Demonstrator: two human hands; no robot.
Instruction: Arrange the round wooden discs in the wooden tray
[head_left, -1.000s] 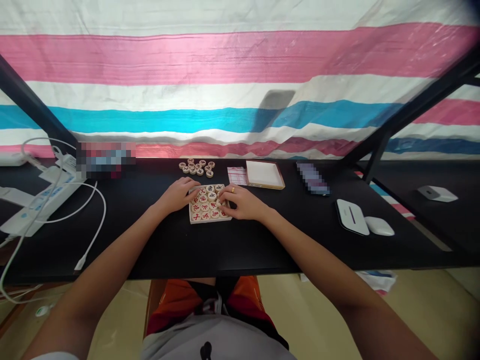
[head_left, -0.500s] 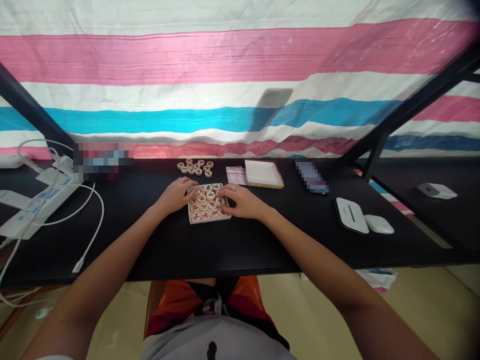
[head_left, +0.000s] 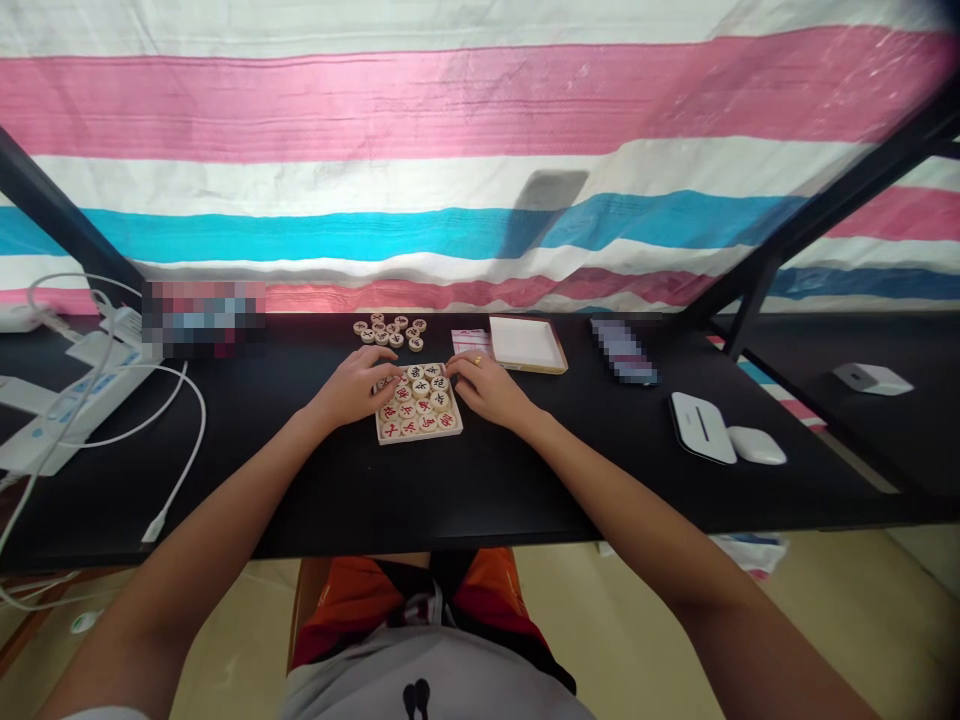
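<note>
A shallow white box lies on the black desk, filled with rows of round Chinese chess pieces marked in red or black. My left hand is curved round the back left corner of this box, its thumb and forefinger over the pieces there and partly hiding them. At the opposite back corner is my right hand, wearing a ring. Its fingers are bent and apart, with the tips at the box's rim and nothing visible in them. Behind the box, a loose group of Chinese chess pieces lies on the desk.
An open box lid lies behind my right hand, beside a folded red-lined sheet. A blurred-out object, a white flat device and a mouse are to the right. Cables and a power strip occupy the left.
My right hand has drawn back from over the pieces on the box's right side to its back right corner, uncovering them. My left hand stays at its corner. The view has shifted slightly.
</note>
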